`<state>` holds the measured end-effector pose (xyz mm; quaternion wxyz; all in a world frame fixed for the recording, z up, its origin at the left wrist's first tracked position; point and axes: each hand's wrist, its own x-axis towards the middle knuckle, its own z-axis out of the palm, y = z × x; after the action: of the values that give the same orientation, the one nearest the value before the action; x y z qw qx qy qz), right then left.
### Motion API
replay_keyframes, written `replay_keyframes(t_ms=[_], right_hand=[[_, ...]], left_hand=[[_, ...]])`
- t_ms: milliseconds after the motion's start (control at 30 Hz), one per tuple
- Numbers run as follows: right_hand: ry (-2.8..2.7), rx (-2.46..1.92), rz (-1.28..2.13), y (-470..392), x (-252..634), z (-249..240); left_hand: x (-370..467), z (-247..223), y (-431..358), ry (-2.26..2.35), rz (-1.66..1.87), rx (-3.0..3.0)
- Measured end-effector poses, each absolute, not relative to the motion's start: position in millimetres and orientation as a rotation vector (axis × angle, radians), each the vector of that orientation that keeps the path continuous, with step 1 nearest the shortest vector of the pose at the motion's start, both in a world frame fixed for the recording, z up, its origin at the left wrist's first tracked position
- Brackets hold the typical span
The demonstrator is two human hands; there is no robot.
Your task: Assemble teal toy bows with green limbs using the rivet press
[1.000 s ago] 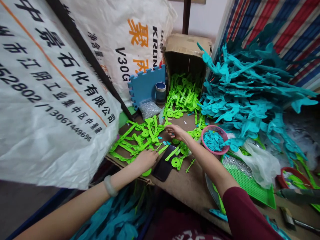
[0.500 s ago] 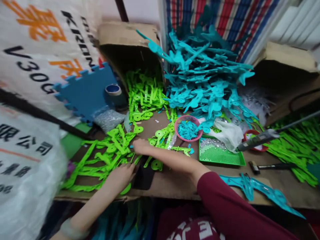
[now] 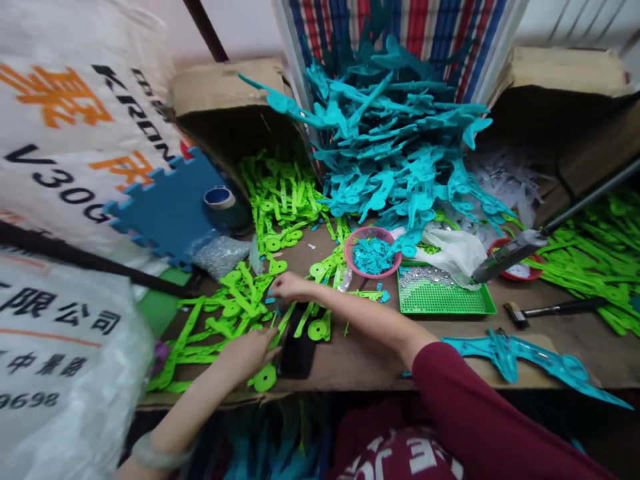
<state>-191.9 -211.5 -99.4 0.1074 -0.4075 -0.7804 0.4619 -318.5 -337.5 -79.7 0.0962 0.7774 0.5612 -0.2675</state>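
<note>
My left hand is at the front of a loose heap of lime-green plastic parts. Its fingers are closed on a slim lime-green plastic part with a round disc just below the hand. Beyond it, my right hand is curled at the heap's right edge, and what its fingers hold is hidden. Tiny blue pieces lie beside its fingertips. A black phone-like slab lies flat between the hands and the table edge.
A pink basket holds small blue pieces, beside a green perforated tray with silvery bits. Teal plastic parts are piled high behind. A hammer-like tool and a teal assembly lie right. A metal rod slants in.
The camera view has shifted, so the table's contents appear slightly moved. Both hands stay close together at the green heap, and the right hand looks more curled, its wrist raised slightly.
</note>
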Motion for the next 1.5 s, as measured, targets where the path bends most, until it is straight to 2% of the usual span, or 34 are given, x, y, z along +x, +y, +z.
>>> replay_keyframes(t_ms=[300,500,733,867,1133,1300,1500], right_hand=[[-2.439,-1.22,1.062,-166,-103,-84],[-2.823,-1.263,0.736,-180,-93,-99],[-3.104,-1.091,0.509,-189,-102,-106],[-3.151,-0.963,0.485,-186,-98,-95],[-3.095,-0.93,0.587,-176,-82,-74],[-3.168,-0.869,0.668,-187,-84,-81],[-3.185,-0.881,0.691,-195,-91,-85]], left_hand=[[-316,-68,-295,1.88,-0.471,2.369],[-331,-97,-260,1.651,-0.483,2.461],[-341,-113,-264,1.581,-0.472,2.471],[-339,-99,-263,1.687,-0.325,2.458],[-302,-43,-250,1.745,0.299,2.469],[-241,-14,-228,1.461,0.65,2.44],[-156,-26,-191,1.172,0.568,2.495]])
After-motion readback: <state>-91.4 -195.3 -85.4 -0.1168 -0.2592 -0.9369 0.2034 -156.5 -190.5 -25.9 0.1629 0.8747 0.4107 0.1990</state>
